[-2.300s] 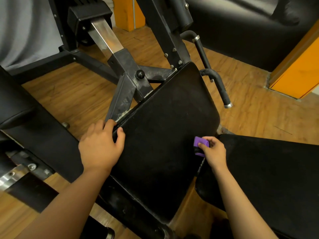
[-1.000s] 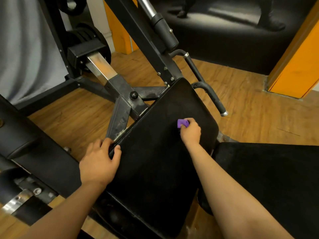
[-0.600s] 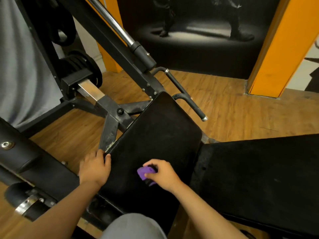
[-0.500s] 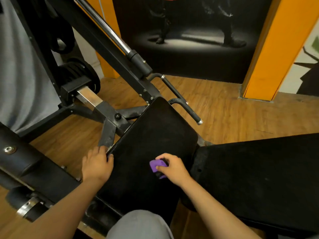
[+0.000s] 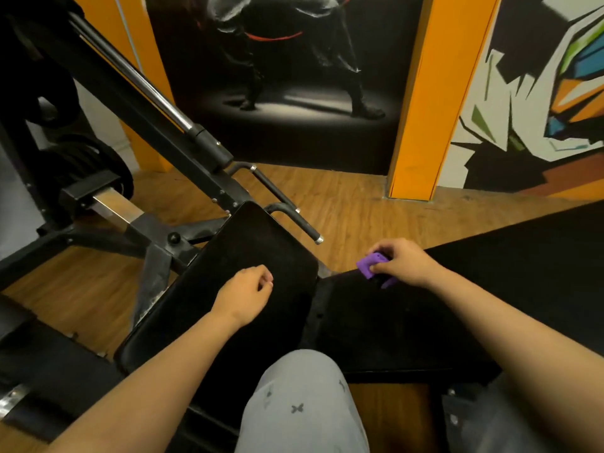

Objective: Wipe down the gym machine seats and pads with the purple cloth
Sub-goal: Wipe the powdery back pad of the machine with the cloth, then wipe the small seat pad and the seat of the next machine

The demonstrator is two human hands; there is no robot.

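Over the gym machine, seen from the head camera: the left hand (image 5: pixel 243 294) hovered above the middle of the black seat pad (image 5: pixel 209 322), fingers loosely curled, thumb tip near the forefinger, holding nothing. Could not tell whether it touched the pad's surface.

The right hand (image 5: pixel 403 261) pinched the purple cloth (image 5: pixel 371 268) between thumb and curled fingers. The cloth was bunched small, most of it showing on the thumb side, with a bit poking out under the palm. It sat at the far left corner of the larger pad (image 5: pixel 490 289), the one to the right of the seat pad, just past the gap between the two. Contact between cloth and pad looked likely but was not certain.

A knee in grey trousers (image 5: pixel 300 403) stood at the near edge, between the forearms. A black handle bar (image 5: pixel 294 220) with a metal tip stuck out beyond the seat pad's far corner, over the wooden floor (image 5: pixel 343 197). An orange pillar (image 5: pixel 425 109) rose behind.
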